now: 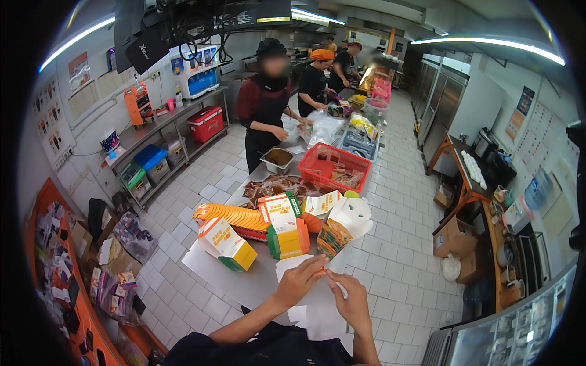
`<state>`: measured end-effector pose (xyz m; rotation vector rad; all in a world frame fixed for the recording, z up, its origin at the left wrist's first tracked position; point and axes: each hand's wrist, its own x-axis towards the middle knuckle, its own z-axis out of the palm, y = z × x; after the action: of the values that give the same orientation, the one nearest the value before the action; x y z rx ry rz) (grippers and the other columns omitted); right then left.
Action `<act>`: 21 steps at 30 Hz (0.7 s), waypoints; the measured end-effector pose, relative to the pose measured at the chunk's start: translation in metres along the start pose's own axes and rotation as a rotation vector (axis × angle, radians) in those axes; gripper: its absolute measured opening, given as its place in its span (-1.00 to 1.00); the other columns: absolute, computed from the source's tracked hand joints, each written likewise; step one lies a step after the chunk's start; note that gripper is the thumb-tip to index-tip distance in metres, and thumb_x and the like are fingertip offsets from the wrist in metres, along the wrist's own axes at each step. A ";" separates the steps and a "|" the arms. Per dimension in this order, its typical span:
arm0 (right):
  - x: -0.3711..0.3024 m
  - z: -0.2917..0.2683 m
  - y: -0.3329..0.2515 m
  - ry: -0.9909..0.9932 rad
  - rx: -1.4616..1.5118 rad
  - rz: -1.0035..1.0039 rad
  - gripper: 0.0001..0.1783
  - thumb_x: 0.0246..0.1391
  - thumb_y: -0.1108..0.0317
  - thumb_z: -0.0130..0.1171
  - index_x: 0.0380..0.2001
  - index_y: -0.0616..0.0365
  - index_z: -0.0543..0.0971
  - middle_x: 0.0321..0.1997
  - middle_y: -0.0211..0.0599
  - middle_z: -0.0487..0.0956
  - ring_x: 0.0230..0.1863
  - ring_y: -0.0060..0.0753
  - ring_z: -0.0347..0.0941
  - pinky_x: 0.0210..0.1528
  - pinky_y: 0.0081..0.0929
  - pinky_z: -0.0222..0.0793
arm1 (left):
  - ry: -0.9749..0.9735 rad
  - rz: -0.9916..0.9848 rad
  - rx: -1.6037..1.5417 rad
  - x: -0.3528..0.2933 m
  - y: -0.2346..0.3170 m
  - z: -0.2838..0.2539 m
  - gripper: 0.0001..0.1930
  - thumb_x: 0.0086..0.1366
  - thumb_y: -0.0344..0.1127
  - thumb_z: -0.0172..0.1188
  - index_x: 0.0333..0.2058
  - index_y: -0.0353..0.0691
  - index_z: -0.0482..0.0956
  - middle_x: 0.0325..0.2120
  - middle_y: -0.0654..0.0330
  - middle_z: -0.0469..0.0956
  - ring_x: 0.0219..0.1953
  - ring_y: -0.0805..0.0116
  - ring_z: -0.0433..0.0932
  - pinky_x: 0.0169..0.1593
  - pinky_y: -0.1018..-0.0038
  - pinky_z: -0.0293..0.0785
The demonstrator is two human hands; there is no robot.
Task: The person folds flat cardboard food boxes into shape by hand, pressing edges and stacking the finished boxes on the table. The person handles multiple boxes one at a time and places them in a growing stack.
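My left hand [301, 282] and my right hand [350, 299] meet at the fingertips over the near edge of a metal table [210, 277]. Both are closed in a pinch. A small reddish-orange bit shows between them, too small to name. Just beyond stands an open white carton [356, 215] with several small packets [332, 238] in or against it. Left of it are a folded food carton [284, 226] in white, orange and green, and another carton [227, 244] tilted on its side. White paper sheets [323, 314] lie under my hands.
A long row of nested orange cartons [229, 213] lies behind. Farther off are brown sauce pouches [278, 188], a metal pan of sauce [279, 160] and a red basket [311, 177]. A co-worker [267, 110] stands at the table's far left; others work beyond. Shelves line both walls.
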<state>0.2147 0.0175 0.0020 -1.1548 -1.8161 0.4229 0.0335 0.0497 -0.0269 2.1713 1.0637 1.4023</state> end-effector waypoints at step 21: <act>0.009 0.040 -0.064 0.525 0.721 0.215 -0.84 0.23 0.56 0.35 -0.13 0.35 0.67 -0.11 -0.19 0.67 -0.05 -0.38 0.61 0.05 -0.43 0.50 | 0.429 -0.237 -0.715 0.004 0.056 -0.012 -0.91 0.40 -0.51 0.32 -0.22 -0.40 0.60 -0.14 -0.13 0.75 -0.08 0.19 0.76 0.02 0.38 0.70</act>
<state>0.1466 0.0001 0.0290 -0.8357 -0.9574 0.7429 0.0459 0.0143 0.0163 1.2375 0.7404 1.8151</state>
